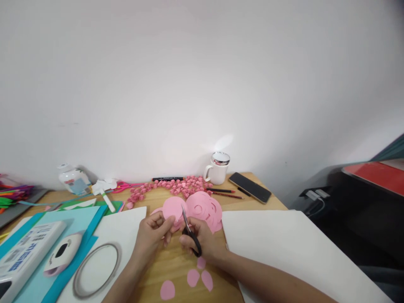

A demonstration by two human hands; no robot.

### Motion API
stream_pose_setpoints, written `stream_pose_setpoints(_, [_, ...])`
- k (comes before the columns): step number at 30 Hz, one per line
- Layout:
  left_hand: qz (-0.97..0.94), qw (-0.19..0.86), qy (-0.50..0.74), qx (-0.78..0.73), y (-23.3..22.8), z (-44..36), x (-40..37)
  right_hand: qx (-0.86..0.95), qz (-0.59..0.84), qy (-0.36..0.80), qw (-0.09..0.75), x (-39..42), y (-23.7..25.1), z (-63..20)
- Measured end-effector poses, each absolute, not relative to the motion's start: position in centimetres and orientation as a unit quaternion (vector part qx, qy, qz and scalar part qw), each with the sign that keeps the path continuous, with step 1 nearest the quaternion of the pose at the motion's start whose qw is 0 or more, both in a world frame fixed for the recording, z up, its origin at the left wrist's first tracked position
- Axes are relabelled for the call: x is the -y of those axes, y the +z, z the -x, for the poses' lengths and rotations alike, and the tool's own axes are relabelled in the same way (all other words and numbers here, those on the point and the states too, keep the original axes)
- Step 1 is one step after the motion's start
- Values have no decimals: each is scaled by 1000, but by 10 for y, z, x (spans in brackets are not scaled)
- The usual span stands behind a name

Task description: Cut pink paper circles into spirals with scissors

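My left hand (154, 232) pinches a round piece of pink paper (173, 207) by its lower edge, thumb on top. In my right hand (205, 240) is a pair of scissors (195, 242) with black handles, fingers closed around them. The blades point up along the right edge of the pink disc; I cannot tell whether they touch it. Behind the hands lies a pile of pink paper circles (208, 210), some with cut lines. Below my hands, several small pink paper pieces (193, 277) are scattered on the wooden table (183, 259).
Many pink rolled paper bits (192, 185) lie near the wall. A white mug (217, 170) and a phone (250, 187) stand at the back right. White sheets (284, 252) cover the right side. A tape roll (96, 269) and coloured paper (78, 219) lie left.
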State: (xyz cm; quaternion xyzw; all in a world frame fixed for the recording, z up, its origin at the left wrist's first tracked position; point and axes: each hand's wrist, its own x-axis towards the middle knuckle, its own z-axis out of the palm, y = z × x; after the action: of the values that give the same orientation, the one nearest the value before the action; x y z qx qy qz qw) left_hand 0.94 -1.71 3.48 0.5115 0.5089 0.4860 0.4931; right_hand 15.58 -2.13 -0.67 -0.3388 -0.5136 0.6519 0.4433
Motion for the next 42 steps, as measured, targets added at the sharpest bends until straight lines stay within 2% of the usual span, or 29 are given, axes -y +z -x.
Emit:
stream_pose_setpoints(8, [-476,519,512,-491,36,-10,19,522,331,650,443,22,-8,-156])
stream_pose_setpoints(16, [-499,500,496,-506,39,-15,19,538,307,670,409,20,-17,-156])
stream_pose_setpoints(24, [-533,496,445,-521,43,-16,24,529,281,651,466,19,-10,-156])
stream_pose_setpoints(42, [-528,486,454,-528,37,-11,19,523,298,657,453,20,-9,-156])
